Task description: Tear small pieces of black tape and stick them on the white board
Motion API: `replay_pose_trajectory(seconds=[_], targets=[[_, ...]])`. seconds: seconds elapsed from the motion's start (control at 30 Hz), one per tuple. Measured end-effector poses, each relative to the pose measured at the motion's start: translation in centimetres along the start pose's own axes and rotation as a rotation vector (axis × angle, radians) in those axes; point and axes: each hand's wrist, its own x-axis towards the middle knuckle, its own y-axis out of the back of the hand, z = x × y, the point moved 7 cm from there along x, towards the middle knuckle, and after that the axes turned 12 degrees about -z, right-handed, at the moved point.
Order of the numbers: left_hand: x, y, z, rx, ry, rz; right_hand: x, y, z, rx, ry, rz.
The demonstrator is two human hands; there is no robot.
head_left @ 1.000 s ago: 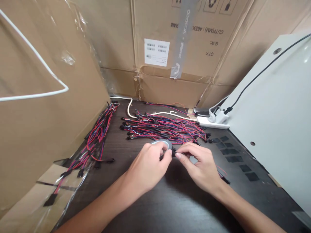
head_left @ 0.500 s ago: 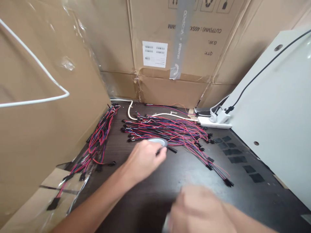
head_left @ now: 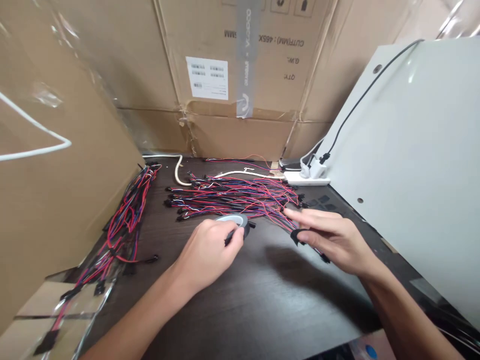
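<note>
My left hand (head_left: 210, 250) is closed on a roll of black tape (head_left: 242, 222) with a pale grey core, just in front of the spread wires. Part of a black stick-like piece (head_left: 252, 225) shows beside the roll. My right hand (head_left: 333, 237) is raised over the table to the right, thumb and fingers holding a short piece of black tape (head_left: 297, 236) at the thumb tip. Behind both hands lies a wide bundle of red, blue and black wires (head_left: 240, 197) with black connectors. Some wires run under my right hand.
Another wire bundle (head_left: 127, 215) lies along the cardboard on the left. A white power strip (head_left: 305, 178) with plugs stands at the back right, beside a white panel (head_left: 408, 150). Cardboard boxes (head_left: 232, 135) wall the back. Black tape pieces (head_left: 324, 201) stick to the table.
My right hand has moved from the bottom edge up and to the right, now showing a piece of black tape. My left hand still holds the roll. The view has shifted right.
</note>
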Motion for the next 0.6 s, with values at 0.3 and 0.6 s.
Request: replay_pose_trajectory(seconds=[0.3, 0.6], targets=[[0.3, -0.4, -0.2, 0.032, 0.078, -0.098, -10.4, 5.5, 10.0, -0.13, -0.737, 0.189], [0.3, -0.8, -0.5, 0.061, 0.175, -0.173, -10.7, 4.6, 10.7, -0.212, -0.818, 0.116]])
